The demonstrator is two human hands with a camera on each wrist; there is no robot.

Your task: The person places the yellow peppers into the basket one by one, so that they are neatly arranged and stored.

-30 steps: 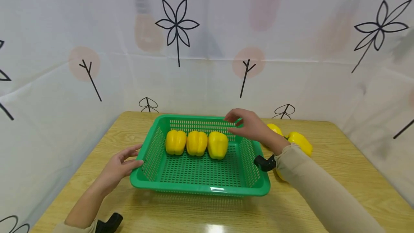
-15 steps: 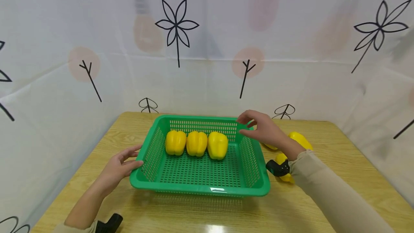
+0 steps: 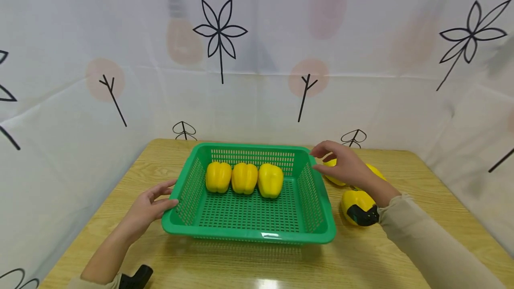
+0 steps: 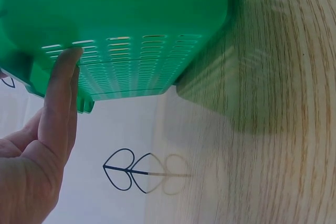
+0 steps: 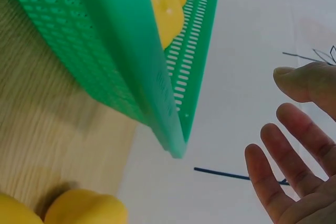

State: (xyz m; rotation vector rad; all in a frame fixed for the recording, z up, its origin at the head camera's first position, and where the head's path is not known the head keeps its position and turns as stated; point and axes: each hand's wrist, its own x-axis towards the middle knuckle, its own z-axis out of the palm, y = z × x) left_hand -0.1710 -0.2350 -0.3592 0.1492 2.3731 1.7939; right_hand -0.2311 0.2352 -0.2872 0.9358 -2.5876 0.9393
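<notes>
The green basket (image 3: 257, 235) sits on the table (image 3: 425, 200) before me, mouth up, its long axis running left to right. My left hand (image 3: 145, 208) rests straight fingers against its left end; my right hand (image 3: 343, 164) hangs near the right rim, thumb and fingers apart. Three yellow peppers (image 3: 244, 178) line up inside along that axis.

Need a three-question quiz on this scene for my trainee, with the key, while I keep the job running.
1. How many yellow peppers sit inside the green basket?
2. True or false: the right hand is holding a pepper.
3. The left hand touches: a) a pepper; b) the basket; c) nothing.

Key:
1. Three.
2. False; the right hand holds nothing.
3. b.
</notes>
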